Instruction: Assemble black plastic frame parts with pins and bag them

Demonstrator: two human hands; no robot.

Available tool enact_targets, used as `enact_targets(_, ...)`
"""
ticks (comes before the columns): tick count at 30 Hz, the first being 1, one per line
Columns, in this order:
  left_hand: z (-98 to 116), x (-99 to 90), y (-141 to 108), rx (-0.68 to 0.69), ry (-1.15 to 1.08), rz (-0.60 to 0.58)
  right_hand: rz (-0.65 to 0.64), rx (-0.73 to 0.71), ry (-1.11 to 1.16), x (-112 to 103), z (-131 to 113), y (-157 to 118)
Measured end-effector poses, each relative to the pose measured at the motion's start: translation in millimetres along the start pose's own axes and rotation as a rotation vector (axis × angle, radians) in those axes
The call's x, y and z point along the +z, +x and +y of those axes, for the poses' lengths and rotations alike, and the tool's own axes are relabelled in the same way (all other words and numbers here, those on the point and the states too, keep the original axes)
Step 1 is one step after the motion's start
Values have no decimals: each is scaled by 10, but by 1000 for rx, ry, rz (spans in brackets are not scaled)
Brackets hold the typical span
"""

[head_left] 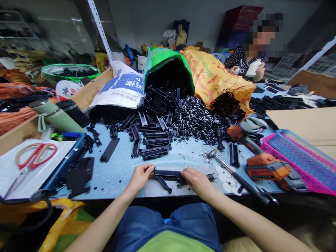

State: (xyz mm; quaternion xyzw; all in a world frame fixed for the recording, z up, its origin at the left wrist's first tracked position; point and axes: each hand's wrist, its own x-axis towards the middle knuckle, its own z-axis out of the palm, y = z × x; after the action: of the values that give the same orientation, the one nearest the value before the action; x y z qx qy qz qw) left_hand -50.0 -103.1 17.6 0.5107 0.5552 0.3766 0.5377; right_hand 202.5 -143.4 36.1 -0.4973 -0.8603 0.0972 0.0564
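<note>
A long black plastic bar (167, 173) lies level between my two hands, just above the front of the blue table. My left hand (141, 176) pinches its left end between thumb and fingertips. Closed over its right end is my right hand (197, 180), its fingers hiding that end. Below the bar, a thinner black arm (164, 183) slants down to the right from near my left fingertips; whether it is joined to the bar I cannot tell. More dark pieces show under and beside my right hand, partly hidden.
Stacked black bars (154, 145) and a heap of small pin parts (194, 117) lie ahead, before open sacks (168, 56). Right are a hammer (228, 168), an orange cordless drill (265, 164) and a pink basket (301, 157); left, scissors (33, 157). A co-worker (244, 63) sits opposite.
</note>
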Motion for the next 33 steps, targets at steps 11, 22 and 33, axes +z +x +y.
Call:
enact_targets(11,68,34,-71,-19,-39,-70,50,0,72,22,12,-9)
enact_targets(22,-57,32,-39,183,313,-16,122,-22,111,56,37,-36)
enact_targets(33,-104,113,-100,534,846,47,262,-206,86,251,340,-214)
